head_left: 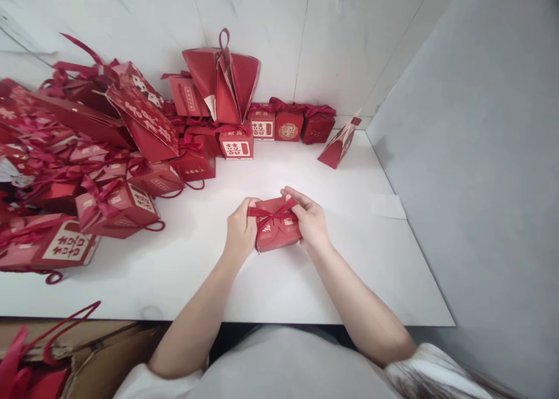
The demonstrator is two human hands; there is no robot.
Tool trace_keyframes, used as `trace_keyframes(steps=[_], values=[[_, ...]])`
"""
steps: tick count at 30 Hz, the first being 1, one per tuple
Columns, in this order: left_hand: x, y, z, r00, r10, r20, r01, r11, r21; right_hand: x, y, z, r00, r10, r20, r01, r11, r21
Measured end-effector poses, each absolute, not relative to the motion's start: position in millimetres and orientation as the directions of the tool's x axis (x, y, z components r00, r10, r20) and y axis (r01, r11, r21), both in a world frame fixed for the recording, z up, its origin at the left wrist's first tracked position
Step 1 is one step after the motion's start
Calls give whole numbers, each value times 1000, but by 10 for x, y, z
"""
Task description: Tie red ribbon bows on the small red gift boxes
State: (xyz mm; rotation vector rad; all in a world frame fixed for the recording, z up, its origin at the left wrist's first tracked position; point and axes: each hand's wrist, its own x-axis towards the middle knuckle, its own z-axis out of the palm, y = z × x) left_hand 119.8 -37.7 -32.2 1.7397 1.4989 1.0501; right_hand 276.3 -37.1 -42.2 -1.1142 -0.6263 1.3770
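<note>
Small red gift box (279,231) on the white tabletop (349,271), near the front edge, centre. Long axis roughly left to right, ribbon side up. Left hand (239,229) curled closed on the box's left end and ribbon (271,214); right hand (311,219) pinching the ribbon at the right end. Heap of red boxes (117,207) at left. Marbled wall (262,26) behind, grey wall (480,154) at right.

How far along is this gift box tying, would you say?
Many look done: a heap of ribboned red boxes covers the table's left side, and more line the wall. In hand: the left hand and right hand grip one small red box, fingers at its ribbon bow. One unfolded box at the back seems unfinished.
</note>
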Motion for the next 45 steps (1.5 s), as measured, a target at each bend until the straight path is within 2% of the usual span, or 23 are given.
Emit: trace_keyframes(steps=[5,9,13,22,25,29,33,37,40,45], values=[[1230,-373,-342,93,982,167,494,-191,848,2854,-309,-419,131,954,-271,-435,-191,-880],[1245,-378,-348,62,988,141,512,-153,845,2823,-332,-409,185,945,-269,-425,-170,-889],[1256,-391,-362,19,993,114,575,-104,811,2825,-326,-406,169,943,-286,-409,-197,-891],[1257,-360,-367,58,984,168,595,-169,786,2850,-305,-434,141,949,-281,-451,-191,-872],[1257,-356,-377,45,987,156,541,-155,826,2830,-315,-432,127,953,-276,-443,-195,-875],[1229,-333,-362,60,996,70,386,-88,918,2863,-315,-443,99,961,-260,-435,-193,-879],[1120,-270,-300,235,969,-81,168,42,985,2997,-305,-448,-34,983,-180,-402,-179,-898],[1013,-216,-262,367,922,-123,123,83,989,3050,-297,-434,-35,988,-148,-362,-150,-920],[1002,-211,-284,309,948,-73,136,32,990,3007,-301,-421,24,991,-129,-289,-116,-950],[1070,-270,-288,12,997,75,338,-75,938,2902,-358,-395,63,997,-42,-176,-30,-984]])
